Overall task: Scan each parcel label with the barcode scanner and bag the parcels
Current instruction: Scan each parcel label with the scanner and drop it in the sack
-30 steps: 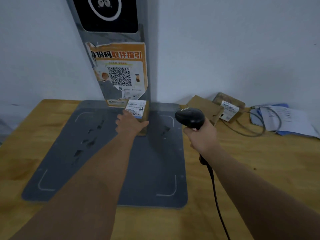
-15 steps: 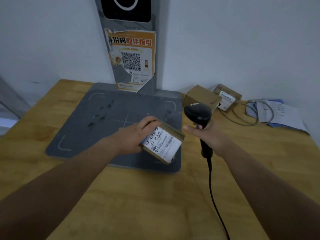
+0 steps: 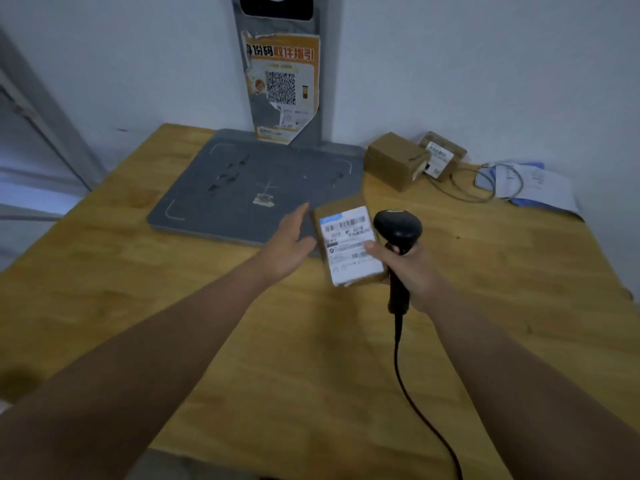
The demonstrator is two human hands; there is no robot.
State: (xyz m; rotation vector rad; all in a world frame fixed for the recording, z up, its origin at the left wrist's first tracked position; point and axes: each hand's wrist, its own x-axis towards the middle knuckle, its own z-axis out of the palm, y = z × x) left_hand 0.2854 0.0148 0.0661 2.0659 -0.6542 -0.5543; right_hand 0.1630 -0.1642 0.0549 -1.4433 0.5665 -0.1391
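Observation:
A small brown parcel [image 3: 349, 245] with a white label facing up sits tilted at the near right corner of the grey scanning mat [image 3: 242, 188]. My left hand [image 3: 289, 239] is beside its left edge, fingers spread, thumb touching the box. My right hand [image 3: 408, 268] grips the black barcode scanner [image 3: 398, 233] by its handle, head up, and its thumb lies on the label's right side. Whether the parcel rests on the table or is lifted is unclear. Two more brown parcels, a plain one [image 3: 394, 161] and a labelled one [image 3: 441, 155], stand at the back right.
A wooden table [image 3: 138, 289] fills the view. A grey post with an orange QR poster [image 3: 282, 88] rises behind the mat. A looped cable [image 3: 485, 192] and papers [image 3: 533, 183] lie at the far right. The scanner's cord [image 3: 412, 400] trails toward me.
The parcel came off the back of the mat toward me and turned label up. My left hand has loosened from it, and my right thumb now touches the label.

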